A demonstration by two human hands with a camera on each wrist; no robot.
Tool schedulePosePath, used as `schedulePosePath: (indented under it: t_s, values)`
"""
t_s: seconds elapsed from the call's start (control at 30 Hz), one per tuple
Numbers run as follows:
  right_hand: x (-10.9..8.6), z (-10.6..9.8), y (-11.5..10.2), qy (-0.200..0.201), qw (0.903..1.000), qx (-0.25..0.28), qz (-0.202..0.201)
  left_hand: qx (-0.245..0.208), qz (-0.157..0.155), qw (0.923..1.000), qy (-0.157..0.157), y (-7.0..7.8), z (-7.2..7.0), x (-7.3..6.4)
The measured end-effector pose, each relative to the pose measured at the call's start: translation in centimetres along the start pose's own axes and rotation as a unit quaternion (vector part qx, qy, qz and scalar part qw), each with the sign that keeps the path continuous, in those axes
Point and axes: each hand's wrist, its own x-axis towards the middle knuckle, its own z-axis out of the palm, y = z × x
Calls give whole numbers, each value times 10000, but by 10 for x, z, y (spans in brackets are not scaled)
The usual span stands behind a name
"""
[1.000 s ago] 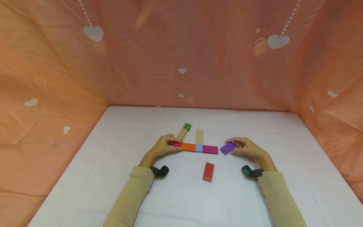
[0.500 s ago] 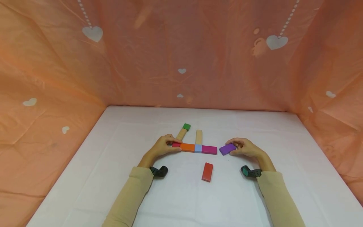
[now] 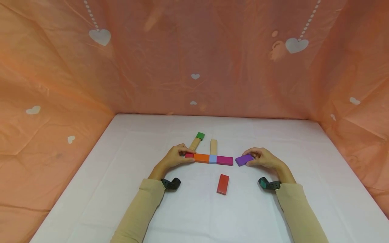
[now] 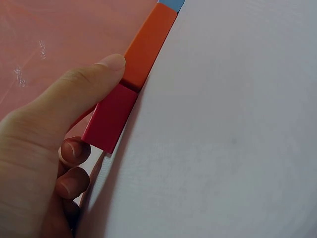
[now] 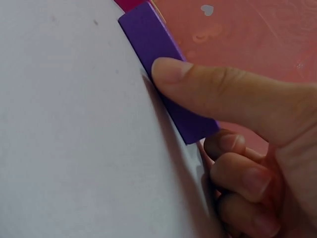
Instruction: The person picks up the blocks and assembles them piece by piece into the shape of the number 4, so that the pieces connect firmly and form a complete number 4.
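Observation:
In the head view my left hand (image 3: 176,157) pinches the left end of a row of flat wooden blocks. Its thumb lies where a crimson block (image 4: 110,119) meets an orange block (image 4: 152,45). Rightward in the same row come a light blue block (image 3: 213,159) and a magenta block (image 3: 225,160). Just right of the magenta end, my right hand (image 3: 263,158) holds a purple block (image 3: 244,160) between thumb and fingers. A narrow gap separates these two blocks, and the purple one is slightly turned. The left hand's fingers partly cover the crimson block.
A plain wooden block (image 3: 213,146) extends back from the light blue one. Another plain block (image 3: 195,144) slants behind the left fingers, topped by a green block (image 3: 200,136). A red block (image 3: 223,184) lies nearer. Orange sheeting (image 3: 194,57) borders the white table (image 3: 194,216).
The purple block has turned in my right hand, so it lies closer to the line of the row. My left hand stays on the crimson end.

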Motion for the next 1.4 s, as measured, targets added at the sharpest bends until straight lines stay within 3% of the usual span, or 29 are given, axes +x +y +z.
schedulePosePath:
  t_s: [0.37,0.73,1.2,1.4]
  values:
    - [-1,2,-3,228,9993,-174,-219,67,-70,9999,-35,0,0,1]
    - [-3,3,-9,448,9984,-274,217,136,-81,9999,-40,0,0,1]
    - [1,2,-21,553,9977,-233,309,96,-30,9999,-22,3,-2,-1]
    - [0,4,-27,531,9980,-299,148,112,-49,9999,-49,2,-1,0]
